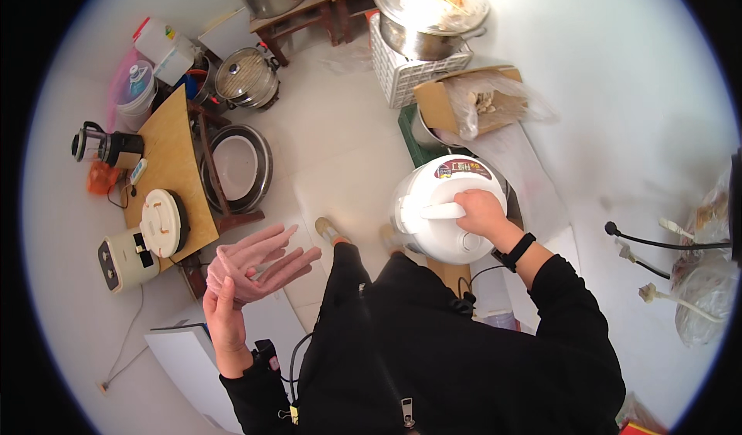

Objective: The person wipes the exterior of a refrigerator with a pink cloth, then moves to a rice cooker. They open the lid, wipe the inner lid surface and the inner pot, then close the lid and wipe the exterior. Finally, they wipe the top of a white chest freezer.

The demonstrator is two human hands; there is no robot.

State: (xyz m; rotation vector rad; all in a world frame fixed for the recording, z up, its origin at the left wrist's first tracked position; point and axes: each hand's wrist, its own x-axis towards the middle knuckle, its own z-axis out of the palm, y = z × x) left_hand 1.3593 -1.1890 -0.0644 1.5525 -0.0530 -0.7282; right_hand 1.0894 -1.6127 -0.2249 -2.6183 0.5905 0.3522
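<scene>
My right hand (pixel 483 213) grips the handle on the lid of a white rice cooker (pixel 426 180), at the right of my legs. The cooker's lid bears a label with writing, and what supports its base is mostly hidden from above. Out to the left, my left hand (pixel 226 322) holds a pink cloth (pixel 249 267), which hangs over the fingers in loose folds and strips. The cloth is apart from the cooker and from the wooden table near it.
Left, a wooden table (pixel 174 145) carries a blender (pixel 110 148) and a cream appliance (pixel 127 258); basins (pixel 235 168) sit beneath its edge. Ahead right, an open cardboard box (pixel 432 102) and a lidded steel pot (pixel 420 38) on a plastic crate (pixel 394 73) line the wall. Plugged-end cords (pixel 666 244) hang far right.
</scene>
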